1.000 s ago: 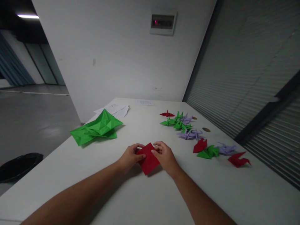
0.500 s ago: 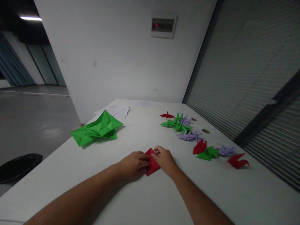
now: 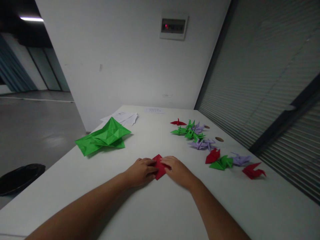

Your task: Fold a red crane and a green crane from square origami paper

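Note:
A red folded sheet of origami paper, diamond-shaped, lies on the white table in front of me. My left hand is on its left side, fingers bent and pressed onto the paper. From the right, my right hand grips the paper's other edge, its fingertips laid over the top. Parts of the sheet are hidden under both hands.
Large folded green paper lies at the left, with white printed sheets behind it. Several paper cranes run along the right side, including a red one and purple ones. A black bin stands beyond the table's left edge.
The red paper has shifted slightly away from me and to the left. My right hand has turned, its fingers now stretched across the paper's right side instead of curled at the top corner.

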`<action>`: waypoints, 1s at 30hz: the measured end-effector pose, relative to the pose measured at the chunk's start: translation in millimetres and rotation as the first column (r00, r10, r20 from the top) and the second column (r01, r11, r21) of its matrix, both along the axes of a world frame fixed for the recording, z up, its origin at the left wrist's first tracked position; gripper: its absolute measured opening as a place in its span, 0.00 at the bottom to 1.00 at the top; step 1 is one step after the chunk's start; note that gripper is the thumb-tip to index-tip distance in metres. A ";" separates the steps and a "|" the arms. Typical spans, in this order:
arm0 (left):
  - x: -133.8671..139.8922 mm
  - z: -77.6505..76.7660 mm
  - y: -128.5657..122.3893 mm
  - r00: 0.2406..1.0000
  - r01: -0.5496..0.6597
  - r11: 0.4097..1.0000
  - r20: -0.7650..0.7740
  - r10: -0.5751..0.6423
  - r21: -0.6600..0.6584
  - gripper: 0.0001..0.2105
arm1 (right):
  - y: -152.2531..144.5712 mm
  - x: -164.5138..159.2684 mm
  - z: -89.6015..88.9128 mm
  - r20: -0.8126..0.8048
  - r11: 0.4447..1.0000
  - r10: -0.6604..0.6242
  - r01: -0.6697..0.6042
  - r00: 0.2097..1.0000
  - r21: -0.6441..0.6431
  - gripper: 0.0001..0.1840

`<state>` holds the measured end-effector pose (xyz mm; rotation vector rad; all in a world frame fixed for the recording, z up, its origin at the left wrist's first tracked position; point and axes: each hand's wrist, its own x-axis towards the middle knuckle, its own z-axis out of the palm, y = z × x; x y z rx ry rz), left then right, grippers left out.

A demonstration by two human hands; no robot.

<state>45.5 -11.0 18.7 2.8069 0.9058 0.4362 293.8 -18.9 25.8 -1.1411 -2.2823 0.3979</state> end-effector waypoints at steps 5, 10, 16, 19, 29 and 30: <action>-0.4 2.3 -2.6 1.000 -0.002 1.000 -0.013 0.002 -0.007 0.18 | -2.0 8.7 -4.5 0.032 0.998 -0.012 0.014 0.999 -0.063 0.26; -1.2 -0.2 -2.0 0.999 0.003 1.000 -0.033 -0.004 -0.026 0.18 | -3.1 21.7 3.4 0.060 0.996 0.009 -0.004 0.998 -0.094 0.32; -4.2 -3.6 -0.1 1.000 0.000 0.998 -0.032 -0.002 -0.067 0.18 | -1.5 20.5 9.4 0.030 0.997 0.039 -0.037 0.999 -0.074 0.34; -5.2 -0.9 -0.6 0.999 0.007 0.997 -0.032 -0.010 -0.075 0.19 | 0.3 18.4 9.1 0.020 0.996 0.048 -0.047 0.999 -0.077 0.32; -5.0 -0.5 -1.0 1.000 0.007 0.998 -0.021 -0.009 -0.069 0.18 | -2.5 13.7 15.8 -0.098 0.996 0.071 -0.076 0.993 -0.051 0.33; -5.1 -0.2 -1.1 1.000 0.009 0.998 -0.024 -0.010 -0.067 0.18 | -2.9 13.6 16.4 -0.100 0.995 0.078 -0.083 0.992 -0.051 0.33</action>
